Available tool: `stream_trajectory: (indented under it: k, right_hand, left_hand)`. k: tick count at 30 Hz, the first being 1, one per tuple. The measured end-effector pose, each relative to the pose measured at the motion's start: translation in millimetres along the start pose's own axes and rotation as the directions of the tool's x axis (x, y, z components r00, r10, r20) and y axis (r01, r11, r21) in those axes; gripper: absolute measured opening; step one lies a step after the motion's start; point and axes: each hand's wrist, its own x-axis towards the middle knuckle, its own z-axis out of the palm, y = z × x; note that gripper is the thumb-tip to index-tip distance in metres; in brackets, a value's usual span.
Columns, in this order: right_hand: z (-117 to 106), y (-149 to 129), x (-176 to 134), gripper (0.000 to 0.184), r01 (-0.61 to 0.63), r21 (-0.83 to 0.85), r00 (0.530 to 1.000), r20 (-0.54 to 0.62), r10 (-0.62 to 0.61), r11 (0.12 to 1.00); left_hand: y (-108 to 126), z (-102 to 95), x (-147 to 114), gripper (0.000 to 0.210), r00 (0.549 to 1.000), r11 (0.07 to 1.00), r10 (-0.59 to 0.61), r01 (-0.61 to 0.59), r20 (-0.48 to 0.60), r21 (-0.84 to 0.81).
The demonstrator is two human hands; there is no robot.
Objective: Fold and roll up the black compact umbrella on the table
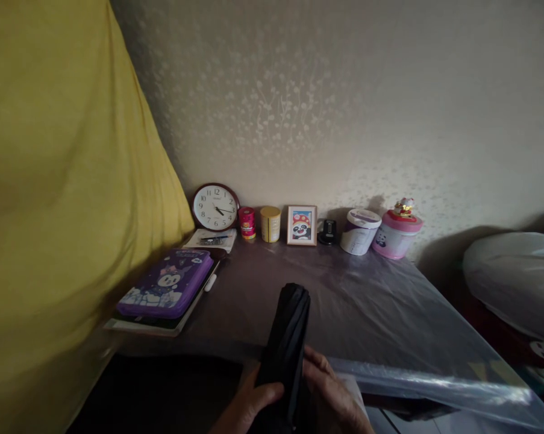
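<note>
Both hands (294, 401) gripping folded umbrella (287, 337), upright

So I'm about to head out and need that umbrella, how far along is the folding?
Done: the black umbrella looks collapsed and gathered into a narrow bundle. In hand: left hand and right hand both grip its lower end, upright at the desk edge. Left: no strap or sleeve shows around it yet.

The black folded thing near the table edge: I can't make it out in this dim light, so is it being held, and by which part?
Yes. Both hands, left hand and right hand, grip the black folded object at its lower end.
</note>
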Motion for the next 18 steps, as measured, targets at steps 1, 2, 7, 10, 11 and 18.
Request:
stream_trajectory:
  k: [1, 2, 7, 10, 11, 18]
  right_hand:
    - [-1.4, -2.7, 0.1, 0.033, -0.030, -0.048, 0.993, 0.111, 0.035, 0.998]
    - [-3.1, -5.6, 0.8, 0.031, -0.042, -0.106, 0.974, 0.217, 0.064, 0.993]
    - [-18.2, -13.9, 5.5, 0.027, 0.060, -0.278, 0.924, 0.378, 0.052, 0.959]
    - [-31.3, -12.8, 7.4, 0.030, 0.080, -0.352, 0.910, 0.408, 0.076, 0.933]
    - [-34.4, -12.4, 7.7, 0.030, 0.090, -0.384, 0.902, 0.423, 0.088, 0.919]
    - [-7.0, -19.8, 1.2, 0.031, 0.282, -0.532, 0.877, 0.480, 0.010, 0.798]
  left_hand:
    - [0.7, -2.5, -0.3, 0.068, 1.000, 1.000, -0.018, 0.019, -0.015, 0.024]
    - [1.6, -4.7, -0.6, 0.068, 0.999, 0.999, -0.028, 0.029, -0.025, 0.041]
    - [9.9, -7.0, -2.3, 0.056, 0.999, 0.998, 0.040, -0.039, -0.005, 0.038]
    - [14.8, -3.6, -4.6, 0.047, 0.998, 0.998, 0.064, -0.064, -0.025, -0.017]
    - [16.0, -2.7, -5.7, 0.046, 0.998, 0.998, 0.051, -0.053, -0.049, -0.034]
    - [18.8, -1.3, -11.2, 0.043, 0.991, 0.997, -0.053, 0.047, -0.119, -0.058]
